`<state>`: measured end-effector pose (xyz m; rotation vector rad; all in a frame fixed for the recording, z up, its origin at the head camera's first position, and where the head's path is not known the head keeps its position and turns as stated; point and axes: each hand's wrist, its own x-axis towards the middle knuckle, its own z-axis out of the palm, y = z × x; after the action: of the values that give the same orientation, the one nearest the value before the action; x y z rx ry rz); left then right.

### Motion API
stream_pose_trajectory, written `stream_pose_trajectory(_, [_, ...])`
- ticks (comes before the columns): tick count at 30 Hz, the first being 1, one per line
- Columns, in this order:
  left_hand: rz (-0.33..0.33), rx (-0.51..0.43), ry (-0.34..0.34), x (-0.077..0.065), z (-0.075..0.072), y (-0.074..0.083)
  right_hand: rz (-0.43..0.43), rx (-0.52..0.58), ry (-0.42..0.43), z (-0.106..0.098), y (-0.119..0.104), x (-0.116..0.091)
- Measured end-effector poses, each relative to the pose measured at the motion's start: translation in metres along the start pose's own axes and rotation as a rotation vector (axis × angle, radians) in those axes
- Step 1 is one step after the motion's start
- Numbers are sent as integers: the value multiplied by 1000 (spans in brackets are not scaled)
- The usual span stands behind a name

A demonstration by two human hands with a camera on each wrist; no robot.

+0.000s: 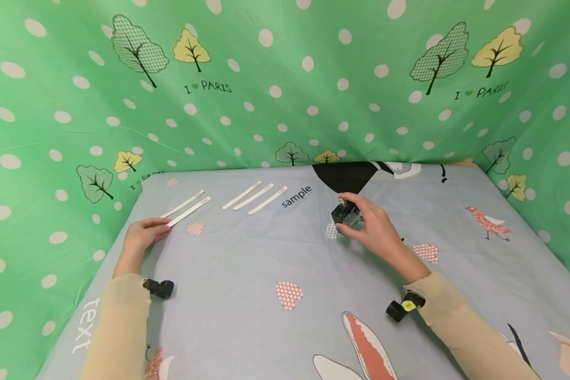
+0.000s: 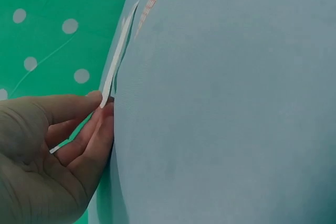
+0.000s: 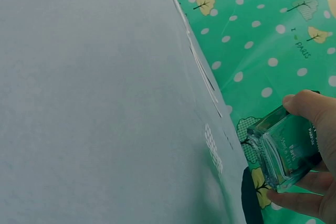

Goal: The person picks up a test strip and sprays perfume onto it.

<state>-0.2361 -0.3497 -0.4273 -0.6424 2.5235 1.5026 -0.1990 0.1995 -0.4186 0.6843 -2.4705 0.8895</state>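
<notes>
Perfume bottle [image 3: 286,150]: squarish tinted glass, white "Paris" lettering; likely stiff, slick, breakable, best taken by opposite sides. Right hand [image 1: 372,224] holds it over table [image 1: 228,274], thumb and fingers gripping. Left hand [image 1: 144,235] pinches white strip [image 1: 190,212] by near end; probably light, bendy

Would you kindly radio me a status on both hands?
Left hand pinching a white strip. Right hand gripping perfume bottle. Three more strips lying between hands. No obstruction visible.
</notes>
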Motion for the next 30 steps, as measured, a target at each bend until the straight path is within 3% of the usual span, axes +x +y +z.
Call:
stream_pose_trajectory(9, [64, 55, 25, -8, -1, -1, -2, 0, 12, 0, 0, 0])
stream_pose_trajectory(19, [79, 74, 21, -13, -2, 1, -4, 0, 12, 1, 0, 0])
stream_pose_trajectory(30, [130, 155, 29, -17, 5, 14, -5, -7, 18, 0, 0, 0])
